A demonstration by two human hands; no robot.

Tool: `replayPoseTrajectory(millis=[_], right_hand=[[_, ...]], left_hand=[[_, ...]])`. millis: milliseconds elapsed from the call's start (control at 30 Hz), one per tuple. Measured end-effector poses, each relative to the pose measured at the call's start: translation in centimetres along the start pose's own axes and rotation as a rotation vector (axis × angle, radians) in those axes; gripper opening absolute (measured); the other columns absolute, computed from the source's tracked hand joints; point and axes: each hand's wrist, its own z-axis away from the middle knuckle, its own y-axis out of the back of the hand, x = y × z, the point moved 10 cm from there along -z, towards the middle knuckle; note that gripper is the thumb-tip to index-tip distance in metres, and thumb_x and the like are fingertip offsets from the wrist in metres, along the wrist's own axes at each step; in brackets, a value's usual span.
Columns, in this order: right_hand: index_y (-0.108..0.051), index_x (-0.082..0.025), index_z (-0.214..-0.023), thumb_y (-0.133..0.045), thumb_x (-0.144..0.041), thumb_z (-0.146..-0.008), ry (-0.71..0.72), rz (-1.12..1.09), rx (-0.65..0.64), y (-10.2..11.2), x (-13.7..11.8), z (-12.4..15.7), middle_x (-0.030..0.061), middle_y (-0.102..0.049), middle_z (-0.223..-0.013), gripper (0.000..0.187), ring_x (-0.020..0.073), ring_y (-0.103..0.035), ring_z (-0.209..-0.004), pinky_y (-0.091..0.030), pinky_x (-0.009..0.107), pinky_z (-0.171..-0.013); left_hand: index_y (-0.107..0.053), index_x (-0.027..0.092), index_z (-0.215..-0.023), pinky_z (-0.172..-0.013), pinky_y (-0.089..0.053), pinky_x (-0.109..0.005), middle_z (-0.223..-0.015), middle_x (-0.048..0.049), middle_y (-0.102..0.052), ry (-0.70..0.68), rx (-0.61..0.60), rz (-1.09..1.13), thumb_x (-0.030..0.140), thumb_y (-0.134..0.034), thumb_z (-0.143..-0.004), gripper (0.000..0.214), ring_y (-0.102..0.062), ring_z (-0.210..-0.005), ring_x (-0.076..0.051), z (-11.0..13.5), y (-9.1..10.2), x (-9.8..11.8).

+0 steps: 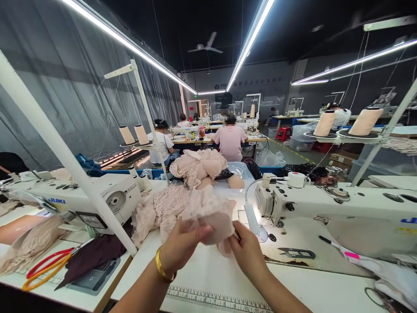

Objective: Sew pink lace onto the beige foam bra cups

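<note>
Between my two hands is a pale pink fabric piece (pixel 216 224), smooth in front and lace-like and blurred at its upper edge. It is held up over the white table (pixel 195 269). My left hand (pixel 182 243), with a gold bangle on the wrist, grips its left side, the thumb lying across the front. My right hand (pixel 245 245) pinches its lower right edge, fingers closed. Just behind lies a heap of beige lace fabric (pixel 159 208). The larger pile of beige garments (pixel 200 167) sits farther back.
At right stands a white sewing machine (pixel 312 204), with thread snips (pixel 297 253) and a marker pen (pixel 330 245) on its bed. Another machine (pixel 97 195) and red-orange handled scissors (pixel 48 267) are at left. A printed ruler (pixel 215 301) runs along the front. Several people work beyond.
</note>
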Motion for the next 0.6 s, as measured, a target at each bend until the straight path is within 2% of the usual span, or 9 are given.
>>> replayPoseTrajectory(millis=[67,100,167,233,300,333,400,500,600], right_hand=[[-0.066,-0.021,-0.104,-0.043,-0.016,-0.092,0.038,0.016,0.047,-0.7,-0.2,-1.1,0.0034,-0.067,-0.090,0.027,0.0187,-0.064,-0.072,-0.053,0.030,-0.065],[-0.066,-0.021,-0.110,-0.041,-0.016,-0.093,0.061,0.026,0.054,-1.0,0.0,-1.3,0.0056,-0.070,-0.098,0.031,0.0191,-0.067,-0.077,-0.056,0.031,-0.069],[-0.064,-0.022,-0.124,-0.039,-0.018,-0.096,0.098,0.055,0.056,-1.2,1.2,-1.5,0.0096,-0.071,-0.118,0.037,0.0219,-0.072,-0.098,-0.060,0.035,-0.082],[-0.059,-0.022,-0.135,-0.037,-0.018,-0.098,0.116,0.098,0.045,-0.3,2.8,-1.2,0.0131,-0.066,-0.138,0.043,0.0267,-0.066,-0.124,-0.058,0.045,-0.097],[-0.061,-0.021,-0.134,-0.039,-0.017,-0.097,0.135,0.145,-0.001,1.1,4.0,-0.4,0.0170,-0.062,-0.145,0.043,0.0322,-0.060,-0.133,-0.056,0.054,-0.102],[-0.063,-0.021,-0.131,-0.040,-0.017,-0.097,0.149,0.166,-0.037,1.8,4.2,0.1,0.0181,-0.065,-0.141,0.041,0.0333,-0.063,-0.128,-0.058,0.054,-0.098],[-0.066,-0.024,-0.127,-0.041,-0.017,-0.100,0.191,0.190,-0.127,2.9,4.0,1.5,0.0145,-0.072,-0.126,0.038,0.0297,-0.071,-0.109,-0.063,0.048,-0.085],[-0.066,-0.027,-0.127,-0.041,-0.011,-0.101,0.394,0.186,-0.308,3.1,1.7,4.2,0.0091,-0.074,-0.119,0.039,0.0226,-0.070,-0.106,-0.062,0.038,-0.089],[-0.065,-0.023,-0.125,-0.041,-0.005,-0.098,0.566,0.236,-0.421,2.9,0.8,6.0,0.0099,-0.073,-0.119,0.040,0.0218,-0.068,-0.107,-0.061,0.036,-0.090]], left_hand=[[-0.082,0.022,-0.110,-0.091,-0.058,-0.040,-0.103,-0.0084,-0.080,-0.041,-0.118,-0.248,0.038,-0.092,-0.075,0.039,-0.073,-0.097,-0.029,1.1,-0.4,0.1],[-0.082,0.023,-0.106,-0.090,-0.059,-0.039,-0.100,-0.0076,-0.080,-0.057,-0.221,-0.391,0.035,-0.090,-0.078,0.032,-0.073,-0.095,-0.028,1.7,-1.1,-0.7],[-0.082,0.025,-0.097,-0.093,-0.056,-0.039,-0.098,-0.0082,-0.080,-0.094,-0.461,-0.683,0.029,-0.080,-0.088,0.010,-0.073,-0.095,-0.027,3.4,-2.8,-3.7],[-0.080,0.025,-0.086,-0.102,-0.051,-0.042,-0.103,-0.0086,-0.080,-0.171,-0.623,-0.916,0.023,-0.071,-0.093,0.011,-0.073,-0.104,-0.028,4.9,-3.7,-7.4],[-0.074,0.024,-0.079,-0.108,-0.046,-0.045,-0.112,-0.0064,-0.078,-0.270,-0.652,-1.052,0.024,-0.070,-0.091,0.013,-0.068,-0.118,-0.030,5.8,-3.6,-10.5],[-0.072,0.023,-0.078,-0.109,-0.045,-0.044,-0.117,-0.0051,-0.077,-0.296,-0.652,-1.083,0.026,-0.070,-0.091,0.013,-0.066,-0.123,-0.030,6.1,-3.4,-11.8],[-0.070,0.023,-0.079,-0.111,-0.045,-0.039,-0.123,-0.0035,-0.074,-0.328,-0.655,-1.104,0.031,-0.069,-0.092,0.016,-0.062,-0.130,-0.027,6.5,-3.3,-13.5],[-0.072,0.023,-0.082,-0.114,-0.044,-0.035,-0.128,-0.0025,-0.070,-0.331,-0.680,-1.128,0.035,-0.063,-0.097,0.021,-0.062,-0.129,-0.023,5.9,-3.8,-14.6],[-0.073,0.022,-0.084,-0.113,-0.045,-0.038,-0.131,-0.0025,-0.069,-0.307,-0.716,-1.160,0.033,-0.066,-0.095,0.017,-0.064,-0.125,-0.023,4.1,-4.7,-15.1]])
